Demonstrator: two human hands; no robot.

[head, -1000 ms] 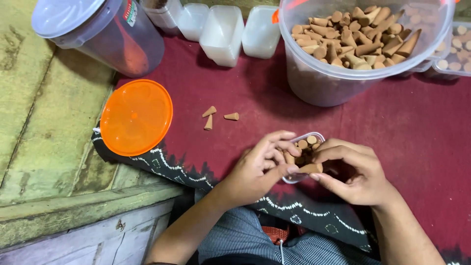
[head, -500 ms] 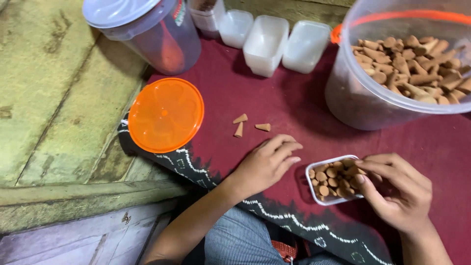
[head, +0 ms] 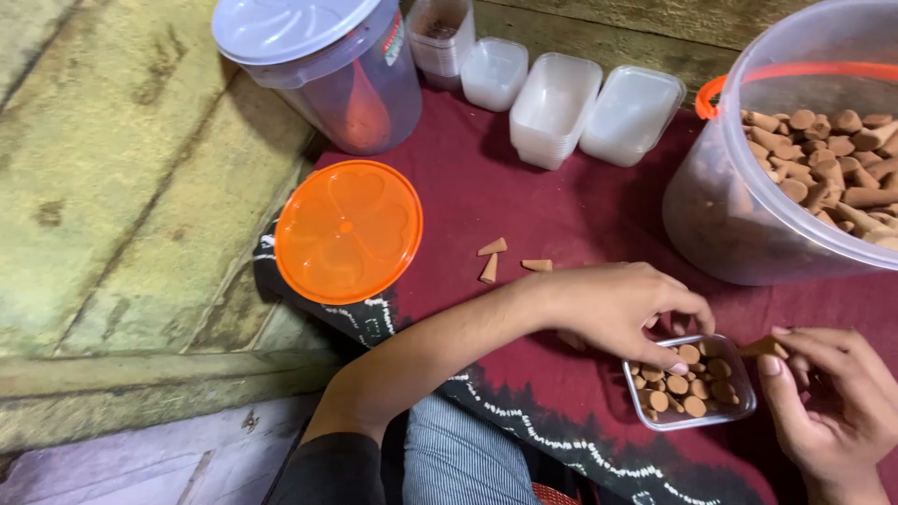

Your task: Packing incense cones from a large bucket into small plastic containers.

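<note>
While both hands work at the near edge of the dark red cloth (head: pixel 524 206), a small clear rectangular plastic tray (head: pixel 689 383) lies flat between them, its long side running left to right and slightly away from the person. It is filled with brown incense cones standing upright, their round bases facing up.

On the person's right, the right hand (head: pixel 832 402) sits just beside the tray with its palm turned up and inward and its fingers curled. Thumb and forefinger are pinched together on a single brown cone (head: pixel 762 348), which lies nearly level with its long axis pointing left toward the tray.

Reaching across from the left, the left hand (head: pixel 617 304) is palm down, wrist low, with its fingers bent over the tray's far left corner. Its fingertips press on the cones there; they are spread and grip nothing that can be seen.

Farther out, three loose brown cones (head: pixel 510 259) lie on their sides on the cloth, near a round orange plastic lid (head: pixel 348 230). Beyond the right hand stands a large clear plastic tub (head: pixel 795 159) with an orange rim, heaped with cones. At the far edge are stacked empty white-clear trays (head: pixel 594 110) and a clear lidded plastic jar (head: pixel 323 65) tilted on its side.
</note>
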